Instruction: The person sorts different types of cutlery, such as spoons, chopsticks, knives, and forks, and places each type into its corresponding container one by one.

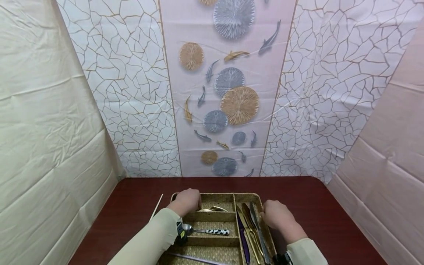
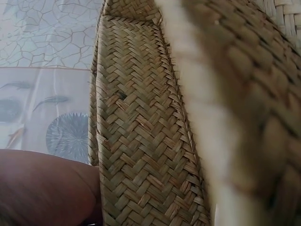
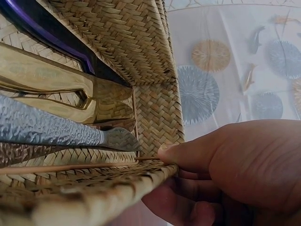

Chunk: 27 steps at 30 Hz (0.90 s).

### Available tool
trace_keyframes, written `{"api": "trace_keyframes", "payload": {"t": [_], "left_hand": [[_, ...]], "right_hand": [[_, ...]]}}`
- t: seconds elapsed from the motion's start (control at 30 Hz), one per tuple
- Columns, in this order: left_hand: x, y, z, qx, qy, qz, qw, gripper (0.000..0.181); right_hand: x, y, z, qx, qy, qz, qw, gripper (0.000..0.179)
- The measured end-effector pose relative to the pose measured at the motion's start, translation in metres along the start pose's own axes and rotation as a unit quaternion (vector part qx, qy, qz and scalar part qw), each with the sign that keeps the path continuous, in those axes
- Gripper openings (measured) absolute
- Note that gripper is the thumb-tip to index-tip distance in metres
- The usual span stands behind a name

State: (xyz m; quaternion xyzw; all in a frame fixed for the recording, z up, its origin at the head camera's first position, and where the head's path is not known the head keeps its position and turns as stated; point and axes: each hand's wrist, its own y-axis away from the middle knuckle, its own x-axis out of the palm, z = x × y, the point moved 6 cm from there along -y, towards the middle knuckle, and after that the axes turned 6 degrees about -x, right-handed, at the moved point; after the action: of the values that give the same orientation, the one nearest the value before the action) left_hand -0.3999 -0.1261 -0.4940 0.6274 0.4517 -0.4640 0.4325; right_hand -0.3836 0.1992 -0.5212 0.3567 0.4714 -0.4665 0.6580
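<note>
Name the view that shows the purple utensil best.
The head view: it shows nearly the whole length of the purple utensil, lying in the woven tray. The right wrist view catches only part of it; the left wrist view shows none.

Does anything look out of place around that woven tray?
Yes: a thin pale stick appears to lie on the table outside the woven tray, to its left, whereas the cutlery sits in its compartments. Nothing looks spilled.

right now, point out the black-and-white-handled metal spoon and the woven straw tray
Black-and-white-handled metal spoon [image 1: 213, 232]: head view, on its handle.
Woven straw tray [image 1: 216, 216]: head view, divider wall.
</note>
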Motion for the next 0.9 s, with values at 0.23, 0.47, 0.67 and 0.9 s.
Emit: {"api": "trace_keyframes", "payload": {"t": [0.23,0.47,0.67,0.9], "left_hand": [[-0.003,0.005,0.002,0.011,0.013,-0.003,0.9998,0.036],[-0.019,0.016,0.015,0.015,0.045,-0.031,0.9984,0.015],[-0.051,0.038,0.061,-0.025,0.093,-0.104,0.9899,0.012],[-0.059,0.068,0.119,-0.085,0.114,-0.141,0.9798,0.017]], "right_hand": [[-0.021,0.014,0.028,0.017,-0.001,0.015,0.9998,0.022],[-0.024,0.018,0.034,0.009,0.001,0.019,0.9998,0.022],[-0.028,0.019,0.037,0.003,-0.005,0.006,1.0,0.028],[-0.025,0.018,0.035,0.01,-0.009,0.016,0.9998,0.027]]}}
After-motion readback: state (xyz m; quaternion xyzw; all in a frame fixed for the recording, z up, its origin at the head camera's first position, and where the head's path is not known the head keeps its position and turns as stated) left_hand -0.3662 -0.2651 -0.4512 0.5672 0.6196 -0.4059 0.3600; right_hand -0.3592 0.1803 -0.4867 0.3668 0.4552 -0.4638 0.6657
